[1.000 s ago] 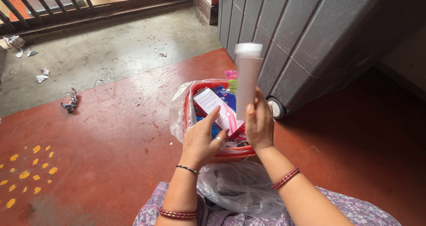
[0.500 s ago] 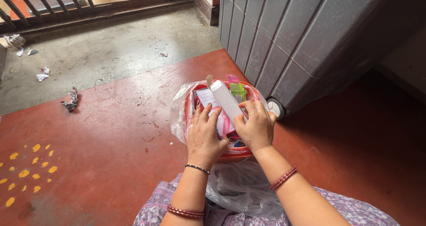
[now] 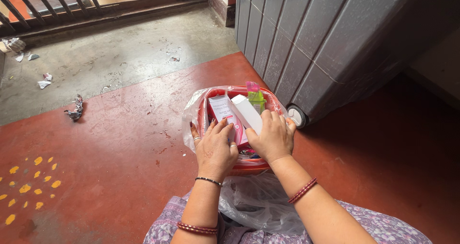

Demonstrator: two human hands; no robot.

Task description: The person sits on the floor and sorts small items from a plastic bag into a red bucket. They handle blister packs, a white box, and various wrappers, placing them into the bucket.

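Observation:
A red plastic basket (image 3: 249, 165) lined with clear plastic sits on the red floor in front of me, full of packets. My right hand (image 3: 271, 137) grips a long white box (image 3: 247, 112) and holds it slanted inside the basket. My left hand (image 3: 214, 147) rests with spread fingers on a pink and white carton (image 3: 221, 108) lying in the basket. A green bottle with a pink cap (image 3: 255, 97) stands upright at the basket's far side.
A grey wheeled cabinet (image 3: 326, 47) stands close on the right, its wheel (image 3: 298, 115) beside the basket. A crumpled clear plastic bag (image 3: 258, 201) lies on my lap. Paper scraps (image 3: 74, 109) litter the grey concrete strip beyond, with railings at the far edge.
My right hand brought the white box down from upright in the air into the basket. My left hand moved forward and flattened onto the pink and white carton.

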